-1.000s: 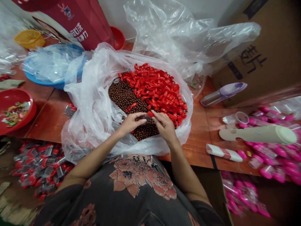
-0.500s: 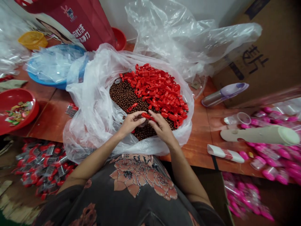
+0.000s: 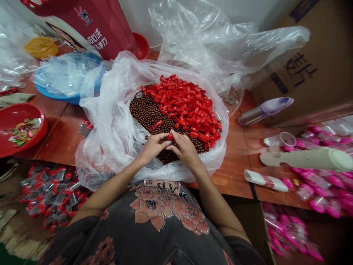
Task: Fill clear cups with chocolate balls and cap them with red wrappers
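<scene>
Red on its visible part, a small piece (image 3: 170,137) sits between the left hand (image 3: 153,146) and the right hand (image 3: 186,149), the fingers of both bent and pinching it; it may be a cap, but fingertips cover most of it. It is above the near part of a white plastic bag (image 3: 103,136) spread on the table (image 3: 234,162). Inside, brown balls (image 3: 145,110) lie left and near, with red spoons (image 3: 187,101) heaped far right.
</scene>
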The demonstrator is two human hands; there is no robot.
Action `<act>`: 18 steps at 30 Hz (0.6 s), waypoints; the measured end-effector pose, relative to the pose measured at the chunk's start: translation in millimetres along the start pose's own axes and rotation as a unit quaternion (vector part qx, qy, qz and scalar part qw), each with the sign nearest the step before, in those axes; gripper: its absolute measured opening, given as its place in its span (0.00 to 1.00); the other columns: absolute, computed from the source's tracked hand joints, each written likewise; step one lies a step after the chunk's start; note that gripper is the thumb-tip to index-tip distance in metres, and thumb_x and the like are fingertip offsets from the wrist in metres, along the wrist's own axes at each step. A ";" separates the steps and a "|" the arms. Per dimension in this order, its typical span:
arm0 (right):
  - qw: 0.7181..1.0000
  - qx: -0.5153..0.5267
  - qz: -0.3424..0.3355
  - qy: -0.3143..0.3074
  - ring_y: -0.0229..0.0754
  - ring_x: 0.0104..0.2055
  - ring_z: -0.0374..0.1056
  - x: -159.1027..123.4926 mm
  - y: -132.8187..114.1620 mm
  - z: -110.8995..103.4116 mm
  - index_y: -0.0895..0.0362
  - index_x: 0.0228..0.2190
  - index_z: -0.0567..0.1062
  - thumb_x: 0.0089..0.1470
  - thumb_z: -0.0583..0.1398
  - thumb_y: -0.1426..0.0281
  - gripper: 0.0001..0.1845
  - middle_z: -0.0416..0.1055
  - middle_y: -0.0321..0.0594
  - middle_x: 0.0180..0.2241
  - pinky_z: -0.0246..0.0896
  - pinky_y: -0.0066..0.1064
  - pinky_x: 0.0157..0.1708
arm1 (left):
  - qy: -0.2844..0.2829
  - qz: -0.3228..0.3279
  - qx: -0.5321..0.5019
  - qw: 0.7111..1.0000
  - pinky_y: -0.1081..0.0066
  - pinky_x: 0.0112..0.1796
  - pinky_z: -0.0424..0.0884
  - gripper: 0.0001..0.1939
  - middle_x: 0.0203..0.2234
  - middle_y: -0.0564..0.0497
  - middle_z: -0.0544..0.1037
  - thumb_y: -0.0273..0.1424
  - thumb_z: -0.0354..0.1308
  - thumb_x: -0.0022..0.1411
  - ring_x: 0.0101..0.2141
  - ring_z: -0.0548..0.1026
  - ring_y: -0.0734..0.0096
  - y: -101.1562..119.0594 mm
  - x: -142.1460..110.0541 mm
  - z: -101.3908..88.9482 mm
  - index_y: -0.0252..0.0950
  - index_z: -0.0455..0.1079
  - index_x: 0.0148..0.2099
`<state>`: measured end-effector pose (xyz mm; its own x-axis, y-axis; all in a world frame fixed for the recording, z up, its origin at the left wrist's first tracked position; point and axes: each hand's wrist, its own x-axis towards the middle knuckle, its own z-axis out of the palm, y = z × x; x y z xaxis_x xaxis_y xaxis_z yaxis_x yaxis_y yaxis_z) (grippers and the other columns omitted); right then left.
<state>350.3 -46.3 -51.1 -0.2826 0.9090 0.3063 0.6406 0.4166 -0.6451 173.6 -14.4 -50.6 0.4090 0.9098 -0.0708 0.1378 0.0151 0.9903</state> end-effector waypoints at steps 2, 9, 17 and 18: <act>1.000 0.000 -0.002 -0.011 0.49 0.57 0.66 -1.5 2.7 -0.4 0.50 0.63 0.61 0.61 0.58 0.58 0.31 0.69 0.47 0.58 0.62 0.47 0.56 | -0.003 -0.013 -0.022 1.000 0.64 0.49 0.73 0.28 0.46 0.45 0.80 0.28 0.61 0.59 0.45 0.78 0.64 1.8 -1.9 -0.4 0.35 0.66 0.62; 0.994 0.100 0.040 0.000 0.43 0.50 0.73 -5.2 2.0 -9.5 0.48 0.56 0.71 0.64 0.54 0.62 0.20 0.77 0.40 0.48 0.68 0.39 0.51 | -0.023 0.013 0.058 0.998 0.60 0.55 0.69 0.31 0.48 0.47 0.79 0.30 0.61 0.59 0.48 0.77 0.64 12.4 -11.9 -5.2 0.40 0.63 0.65; 0.992 0.112 0.060 -0.001 0.43 0.48 0.74 -9.5 -2.0 -14.5 0.47 0.50 0.76 0.62 0.57 0.64 0.16 0.78 0.38 0.46 0.69 0.38 0.50 | -0.031 0.015 0.103 0.994 0.60 0.54 0.71 0.31 0.48 0.48 0.79 0.32 0.60 0.60 0.47 0.78 0.63 18.0 -16.5 -6.5 0.39 0.62 0.65; 0.992 0.110 0.060 0.001 0.43 0.47 0.74 -10.1 -2.8 -14.4 0.47 0.50 0.76 0.62 0.57 0.64 0.16 0.78 0.38 0.46 0.69 0.38 0.49 | -0.034 0.015 0.105 0.994 0.60 0.53 0.71 0.31 0.48 0.48 0.79 0.32 0.60 0.60 0.47 0.78 0.63 18.8 -16.5 -6.1 0.39 0.62 0.65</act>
<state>361.6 -56.8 -42.3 -0.2115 0.9525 0.2191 0.4986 0.2980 -0.8140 163.9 -26.6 -30.0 0.4743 0.8786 -0.0564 0.3065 -0.1048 0.9461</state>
